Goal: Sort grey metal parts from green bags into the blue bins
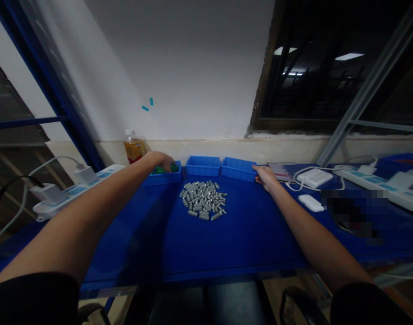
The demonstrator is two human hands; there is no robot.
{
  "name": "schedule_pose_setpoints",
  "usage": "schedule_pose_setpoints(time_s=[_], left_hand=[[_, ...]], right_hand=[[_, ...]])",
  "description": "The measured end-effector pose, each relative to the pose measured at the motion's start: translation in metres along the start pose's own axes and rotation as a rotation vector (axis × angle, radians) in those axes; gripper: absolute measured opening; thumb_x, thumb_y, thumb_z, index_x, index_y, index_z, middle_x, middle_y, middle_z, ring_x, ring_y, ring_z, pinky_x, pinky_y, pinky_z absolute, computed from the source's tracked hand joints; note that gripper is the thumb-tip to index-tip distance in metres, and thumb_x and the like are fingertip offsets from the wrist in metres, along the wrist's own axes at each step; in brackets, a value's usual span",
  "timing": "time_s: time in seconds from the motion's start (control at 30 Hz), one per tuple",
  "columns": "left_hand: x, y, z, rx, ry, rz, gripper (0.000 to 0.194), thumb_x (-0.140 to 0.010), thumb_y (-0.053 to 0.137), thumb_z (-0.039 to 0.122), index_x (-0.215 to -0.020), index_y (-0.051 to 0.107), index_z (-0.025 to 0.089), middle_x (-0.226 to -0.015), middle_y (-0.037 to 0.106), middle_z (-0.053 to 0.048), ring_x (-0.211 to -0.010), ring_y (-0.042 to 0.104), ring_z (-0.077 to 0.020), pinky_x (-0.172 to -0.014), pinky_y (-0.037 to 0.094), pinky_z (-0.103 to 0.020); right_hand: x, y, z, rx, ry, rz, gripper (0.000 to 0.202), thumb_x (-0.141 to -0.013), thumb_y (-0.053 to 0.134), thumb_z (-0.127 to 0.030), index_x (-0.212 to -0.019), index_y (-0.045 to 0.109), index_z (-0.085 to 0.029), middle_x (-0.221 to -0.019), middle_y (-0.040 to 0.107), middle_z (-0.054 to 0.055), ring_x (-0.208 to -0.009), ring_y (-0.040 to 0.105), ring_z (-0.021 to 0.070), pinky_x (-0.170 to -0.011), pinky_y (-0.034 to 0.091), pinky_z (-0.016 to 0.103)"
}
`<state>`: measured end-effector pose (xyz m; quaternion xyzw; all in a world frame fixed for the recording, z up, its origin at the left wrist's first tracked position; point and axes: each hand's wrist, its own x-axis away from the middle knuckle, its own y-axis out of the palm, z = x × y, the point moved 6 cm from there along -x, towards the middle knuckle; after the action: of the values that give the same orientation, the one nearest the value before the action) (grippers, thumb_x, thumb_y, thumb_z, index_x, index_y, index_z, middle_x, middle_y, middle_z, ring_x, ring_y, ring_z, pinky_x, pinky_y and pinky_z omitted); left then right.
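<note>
My left hand (161,159) reaches into the left blue bin (164,179), which holds green pieces (159,170); its fingertips are hidden among them. At the right end of the right blue bin (238,169), my right hand (264,177) has its fingers closed on the bin's corner. Between these two bins is the middle blue bin (202,166), with nothing visible inside. A pile of small silvery metal parts (202,200) lies on the blue table in front of the bins.
A bottle (134,146) stands behind my left forearm. Power strips (74,192) with plugs and cables lie at both sides. A white case (311,203), a white charger (313,178) and a blurred dark object are right of my right hand. A wall rises behind.
</note>
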<state>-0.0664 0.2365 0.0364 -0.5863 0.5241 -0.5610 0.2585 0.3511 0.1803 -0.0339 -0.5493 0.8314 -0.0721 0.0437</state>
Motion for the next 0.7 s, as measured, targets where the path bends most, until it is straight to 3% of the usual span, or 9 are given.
schedule_pose_setpoints(time_s=[0.2,0.47,0.7], left_hand=[[-0.013,0.004,0.001,-0.020,-0.038,-0.045,0.073,-0.047,0.079,0.038,-0.118,0.064,0.029,-0.113,0.067,-0.010,-0.102,0.059,-0.0353,-0.087,0.047,-0.041],[-0.013,0.013,0.004,0.026,-0.035,-0.081,0.079,-0.050,0.075,0.036,-0.126,0.057,0.025,-0.121,0.062,-0.015,-0.096,0.062,-0.0332,-0.079,0.051,-0.040],[-0.008,0.016,0.000,0.067,0.046,0.000,0.066,-0.053,0.069,0.035,-0.118,0.062,0.025,-0.114,0.066,-0.011,-0.092,0.063,-0.0274,-0.078,0.051,-0.034]], right_hand=[[0.002,0.000,0.000,-0.013,-0.040,-0.042,0.028,-0.083,0.058,-0.030,-0.061,0.048,-0.017,-0.040,0.043,-0.005,-0.033,0.042,0.0060,-0.032,0.035,0.014],[0.000,0.000,0.002,-0.025,-0.062,-0.048,0.029,-0.084,0.057,-0.030,-0.060,0.046,-0.018,-0.042,0.044,-0.005,-0.035,0.045,0.0065,-0.034,0.038,0.015],[0.001,0.000,0.004,-0.021,-0.074,-0.044,0.029,-0.082,0.059,-0.033,-0.061,0.047,-0.019,-0.042,0.044,-0.005,-0.036,0.046,0.0071,-0.034,0.038,0.015]])
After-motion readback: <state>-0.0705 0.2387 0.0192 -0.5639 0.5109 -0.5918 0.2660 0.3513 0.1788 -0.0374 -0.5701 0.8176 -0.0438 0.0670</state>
